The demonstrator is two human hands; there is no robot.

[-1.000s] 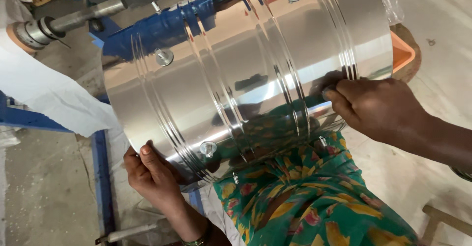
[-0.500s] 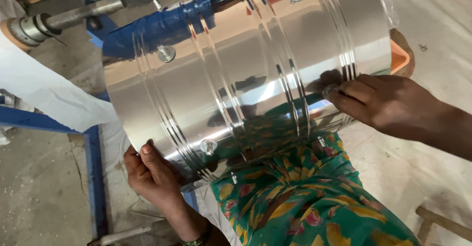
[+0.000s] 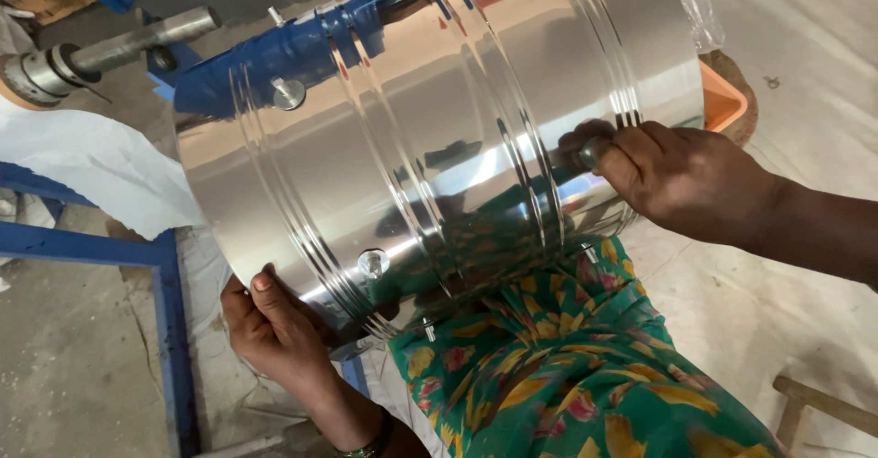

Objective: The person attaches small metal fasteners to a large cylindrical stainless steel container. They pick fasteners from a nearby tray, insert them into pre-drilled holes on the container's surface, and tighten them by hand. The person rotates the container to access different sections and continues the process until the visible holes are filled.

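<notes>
Left hand (image 3: 274,330) cups the steel drum's (image 3: 430,138) rim at seven o'clock, right hand (image 3: 677,179) clamps three o'clock. Best keep both grips firm; polished steel probably slips.

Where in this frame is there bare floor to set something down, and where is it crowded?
Bare concrete floor lies left of the blue metal frame, and more at the upper right past the orange tray. The middle is crowded: the shiny ribbed steel drum, left hand and right hand on its ends.

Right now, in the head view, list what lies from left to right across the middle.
blue frame bar → left hand → shiny metal drum → right hand
</notes>
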